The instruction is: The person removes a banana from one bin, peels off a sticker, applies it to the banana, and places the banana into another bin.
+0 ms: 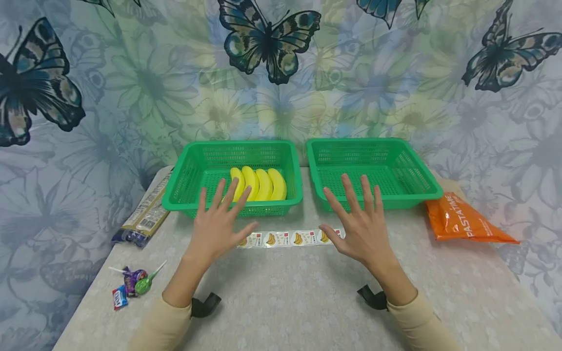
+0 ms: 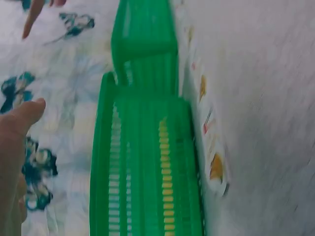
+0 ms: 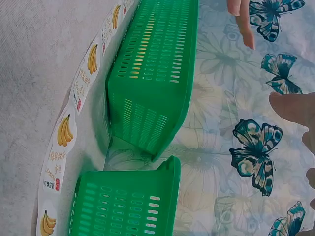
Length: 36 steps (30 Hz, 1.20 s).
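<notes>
Currently, the left hand (image 1: 217, 230) and right hand (image 1: 365, 235) are spread wide, fingers straight, holding nothing. Four curved yellow bananas (image 1: 264, 185) lie side by side in the left green perforated plastic basket (image 1: 239, 144), toward its right; the right green perforated plastic basket (image 1: 388, 178) stands just beside it. A white strip of banana-printed stickers (image 1: 283, 239) lies nearer than both. It looks thin, so a low-swinging black wrist strap (image 1: 205, 305) could drag it askew, or a clumsy thumb crease it.
</notes>
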Tool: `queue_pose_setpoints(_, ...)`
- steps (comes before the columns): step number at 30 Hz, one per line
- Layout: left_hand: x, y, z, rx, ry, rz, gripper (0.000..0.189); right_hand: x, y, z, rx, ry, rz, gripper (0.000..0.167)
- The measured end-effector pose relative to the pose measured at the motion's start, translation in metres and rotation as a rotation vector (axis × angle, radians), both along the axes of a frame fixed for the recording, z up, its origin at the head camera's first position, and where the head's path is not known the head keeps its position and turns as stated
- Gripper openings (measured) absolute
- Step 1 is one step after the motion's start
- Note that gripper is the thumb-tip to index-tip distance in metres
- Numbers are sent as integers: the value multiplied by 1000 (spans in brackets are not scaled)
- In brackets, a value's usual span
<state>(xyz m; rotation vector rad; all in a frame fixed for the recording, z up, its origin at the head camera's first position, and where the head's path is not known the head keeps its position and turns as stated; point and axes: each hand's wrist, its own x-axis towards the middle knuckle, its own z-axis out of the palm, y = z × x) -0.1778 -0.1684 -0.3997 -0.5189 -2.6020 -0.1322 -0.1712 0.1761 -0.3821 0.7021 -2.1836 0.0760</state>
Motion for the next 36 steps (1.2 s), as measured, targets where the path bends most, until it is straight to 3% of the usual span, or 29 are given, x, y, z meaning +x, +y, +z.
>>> queue_pose_setpoints(5,-16,-50,5,186,-204,138,90,0,-4,0,-1,-9,2,67)
queue_pose_setpoints(11,-33,-109,-6,381,-396,283,97,-2,-10,-1,-9,-32,29,67)
queue_pose_setpoints(15,-39,-126,-16,498,-479,296,99,-4,-15,-2,-2,-68,60,68)
queue_pose_setpoints(23,-41,-129,-23,628,-474,253,98,-17,-31,11,65,-199,143,74)
queue_pose_setpoints(26,-40,-127,-23,651,-478,255,99,-26,-43,23,42,-369,242,79)
queue_pose_setpoints(29,-42,-126,-23,667,-473,261,99,-43,-59,38,-5,-617,359,84)
queue_pose_setpoints(33,-44,-127,-23,672,-469,267,100,-75,-85,60,-61,-930,467,84)
queue_pose_setpoints(36,-43,-128,-23,670,-471,269,100,-103,-110,74,-53,-1084,493,81)
